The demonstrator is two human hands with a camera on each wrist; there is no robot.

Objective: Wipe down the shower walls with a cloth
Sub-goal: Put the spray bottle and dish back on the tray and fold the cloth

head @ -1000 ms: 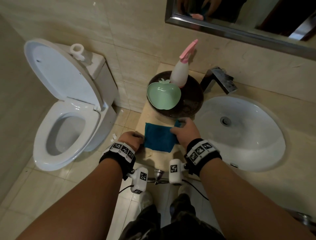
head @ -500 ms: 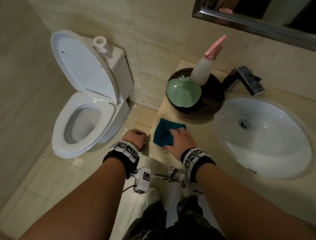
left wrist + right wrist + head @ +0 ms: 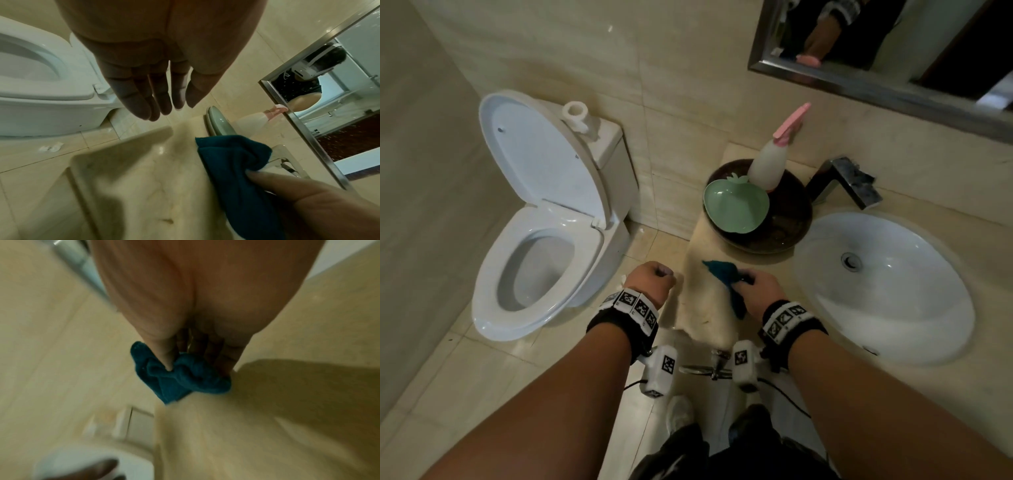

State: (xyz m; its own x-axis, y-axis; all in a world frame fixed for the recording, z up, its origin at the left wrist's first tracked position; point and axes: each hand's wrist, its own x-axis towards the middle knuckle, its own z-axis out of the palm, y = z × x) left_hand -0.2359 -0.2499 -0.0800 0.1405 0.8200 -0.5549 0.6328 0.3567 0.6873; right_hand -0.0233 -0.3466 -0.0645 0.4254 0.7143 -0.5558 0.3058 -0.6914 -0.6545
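Note:
A teal cloth lies bunched at the left end of the beige counter. My right hand grips it, thumb and fingers curled into the folds, and part of the cloth hangs from under the palm. My left hand hovers just off the counter's left edge, apart from the cloth. Its fingers hang loose and hold nothing. Beige tiled walls rise behind the counter.
Behind the cloth, a dark round tray holds a green apple-shaped dish and a pink-topped spray bottle. A white sink and faucet are to the right. An open toilet stands on the left, and a mirror hangs above.
The cloth lay flat under both hands; my right hand has gathered it into a bunch and gripped it. My left hand has come off it and drawn left.

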